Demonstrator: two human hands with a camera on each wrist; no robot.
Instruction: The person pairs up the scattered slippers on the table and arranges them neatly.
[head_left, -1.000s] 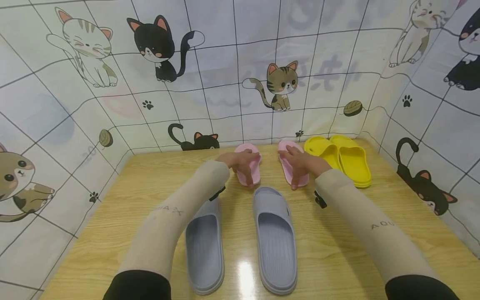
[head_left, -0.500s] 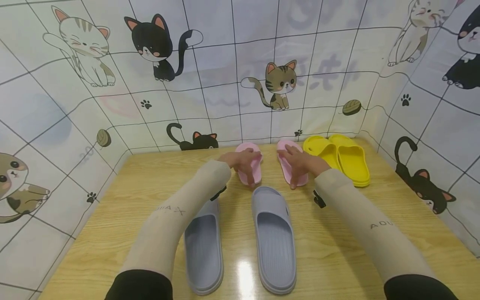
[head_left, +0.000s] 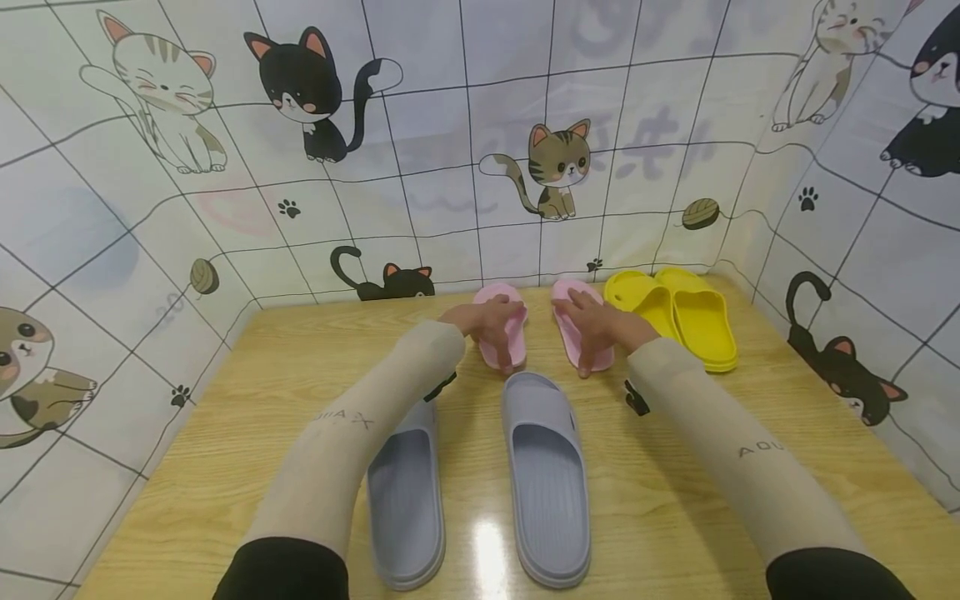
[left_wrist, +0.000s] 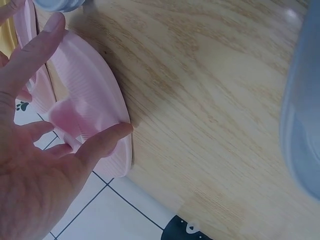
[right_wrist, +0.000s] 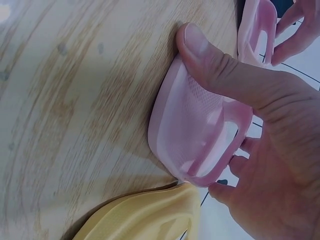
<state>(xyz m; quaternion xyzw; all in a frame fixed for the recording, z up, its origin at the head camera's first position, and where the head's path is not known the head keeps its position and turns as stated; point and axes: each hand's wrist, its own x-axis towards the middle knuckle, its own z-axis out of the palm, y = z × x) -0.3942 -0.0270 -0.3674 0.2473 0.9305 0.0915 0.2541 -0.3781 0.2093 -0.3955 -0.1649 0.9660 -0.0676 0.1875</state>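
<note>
Two small pink slippers lie at the back of the wooden surface, toes near the wall. My left hand (head_left: 491, 323) spreads over the left pink slipper (head_left: 516, 346). In the left wrist view one finger touches that slipper's outer edge; the thumb extends toward its heel. Over the right pink slipper (head_left: 572, 340) lies my right hand (head_left: 592, 323), its thumb straight by the heel and its other fingers near the strap and far end. Contact there is hard to tell. Beneath the hands both slippers are partly covered.
Nearer stand two large grey slippers, the left one (head_left: 406, 508) partly behind my left sleeve and the right one (head_left: 551, 500) in full view. A pair of yellow clogs (head_left: 705, 321) sits beside the right pink slipper. Cat-patterned walls (head_left: 420, 192) enclose the back and sides.
My left hand and the left pink slipper have shifted slightly right, narrowing the gap to the right pink slipper. My right hand and its slipper look nearly still; the head view drifts a little.
</note>
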